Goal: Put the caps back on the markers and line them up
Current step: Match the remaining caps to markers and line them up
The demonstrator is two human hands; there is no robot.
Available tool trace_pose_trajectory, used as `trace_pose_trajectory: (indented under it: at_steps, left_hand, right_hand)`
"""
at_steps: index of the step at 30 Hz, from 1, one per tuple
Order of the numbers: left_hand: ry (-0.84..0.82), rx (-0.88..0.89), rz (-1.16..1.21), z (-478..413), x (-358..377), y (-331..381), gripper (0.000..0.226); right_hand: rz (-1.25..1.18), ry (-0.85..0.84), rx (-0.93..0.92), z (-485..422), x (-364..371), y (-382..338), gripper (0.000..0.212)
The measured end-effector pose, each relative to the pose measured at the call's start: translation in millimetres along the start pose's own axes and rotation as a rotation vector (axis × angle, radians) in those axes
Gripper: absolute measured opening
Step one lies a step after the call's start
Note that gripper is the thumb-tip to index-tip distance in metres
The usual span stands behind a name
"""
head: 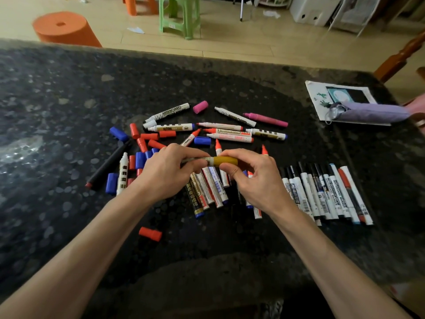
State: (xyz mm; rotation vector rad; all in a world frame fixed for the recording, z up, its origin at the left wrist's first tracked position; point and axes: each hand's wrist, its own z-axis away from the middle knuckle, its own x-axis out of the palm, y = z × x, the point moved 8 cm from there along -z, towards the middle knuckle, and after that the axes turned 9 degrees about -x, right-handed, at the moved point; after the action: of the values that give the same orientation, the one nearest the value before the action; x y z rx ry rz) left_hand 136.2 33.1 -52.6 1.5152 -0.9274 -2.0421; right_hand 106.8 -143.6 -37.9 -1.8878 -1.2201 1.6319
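Left hand [170, 171] gripped a pale marker barrel [195, 160]; right-hand fingers [232, 155] pinched its mustard-yellow plastic cap [226, 161]. Misaligned pushing risked a half-seated cap.

Person's hands and forearms, head view.
Left hand [169, 173] and right hand [255, 180], both above the dark stone table [69, 100]: bare, no rings, watch or gloves visible. Forearms bare to the frame's lower edge; no sleeve in view. Fingernails short, unpainted.
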Motion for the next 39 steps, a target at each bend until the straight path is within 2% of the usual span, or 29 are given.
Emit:
trace_pose_trajectory:
  at_steps: [4,8,14,17,20,23,27,30,34,39]
  left_hand:
    - [-0.111,0.019,0.059,1.8,6.5,1.2,0.021]
    - [-0.113,0.028,0.291,1.9,12.8,16.9,0.027]
    - [-0.173,-0.018,0.472,1.8,43.8,38.6,0.045]
    - [-0.121,0.013,0.427,-0.2,47.6,46.5,0.050]
    - [-0.129,0.015,0.379,-0.5,60.7,52.7,0.039]
    - [-0.201,0.052,0.345,0.9,85.2,71.0,0.035]
    - [-0.233,0.113,0.296,-4.1,114.4,99.1,0.031]
    - [-0.240,0.129,0.299,-6.8,134.8,112.8,0.028]
    - [-0.241,0.137,0.297,-11.0,152.8,119.1,0.028]
    - [-0.240,0.119,0.277,-16.4,157.6,116.4,0.027]
  right_hand:
    - [-0.121,-0.075,0.078,-1.7,1.3,4.7,0.017]
    - [-0.525,0.106,0.298,-0.2,-13.0,9.5,0.018]
    - [-0.699,0.215,0.396,13.4,-24.6,18.8,0.030]
    - [-0.623,0.334,0.437,22.4,-52.3,40.6,0.029]
    - [-0.374,0.412,0.447,35.4,-92.6,66.4,0.020]
    - [-0.126,0.485,0.540,57.3,-136.9,91.2,0.009]
    - [0.285,0.414,0.619,89.7,-189.9,124.8,0.021]
    - [0.489,0.418,0.671,115.1,-219.9,144.3,0.029]
    - [0.516,0.437,0.814,140.2,-237.5,175.8,0.036]
    - [0.391,0.334,0.870,142.5,-227.9,192.3,0.027]
